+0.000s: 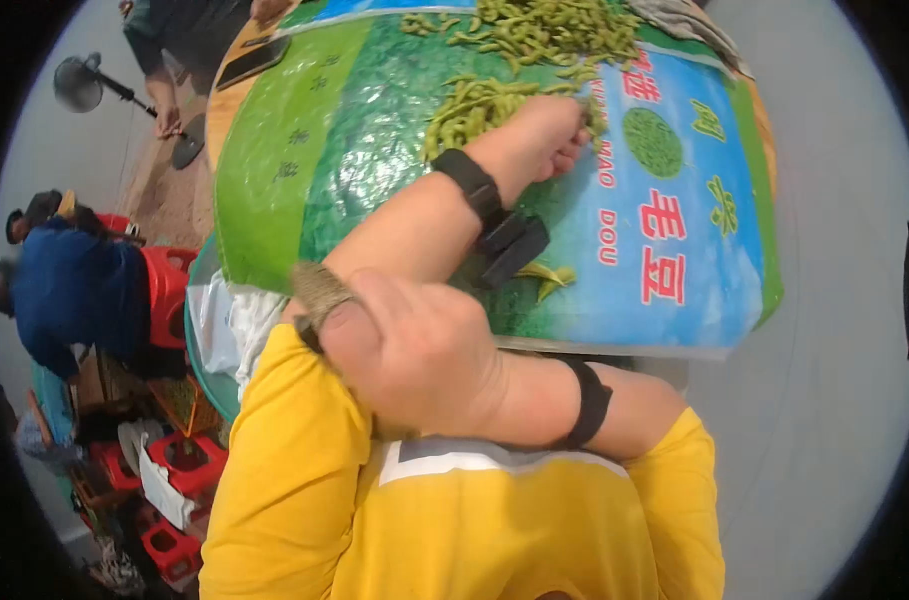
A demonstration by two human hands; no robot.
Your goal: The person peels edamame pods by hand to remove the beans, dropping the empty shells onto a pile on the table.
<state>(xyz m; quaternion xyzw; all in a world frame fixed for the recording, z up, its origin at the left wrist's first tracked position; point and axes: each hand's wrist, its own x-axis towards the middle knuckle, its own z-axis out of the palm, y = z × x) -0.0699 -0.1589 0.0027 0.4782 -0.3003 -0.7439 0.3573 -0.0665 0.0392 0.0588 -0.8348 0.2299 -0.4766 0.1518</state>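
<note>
My left hand [549, 132] reaches over the table, fingers curled beside a pile of green edamame pods [464, 112]. Green shows at its fingertips, but I cannot make out what it holds. A black strap with a dark box [514, 248] sits at that wrist. My right hand [409, 345] crosses in front of my chest, over my left upper arm. It is closed on a rough brown cloth-like piece [324, 295]. A few loose pods [549, 278] lie on the printed sheet [614, 310] nearer my body.
More edamame pods [559, 35] are heaped at the far side. A phone [252, 62] lies at the table's left edge, and grey cloth [679, 20] at the far right. Beside the table are a teal basin [202, 345], red stools [166, 290] and a person in blue [79, 290].
</note>
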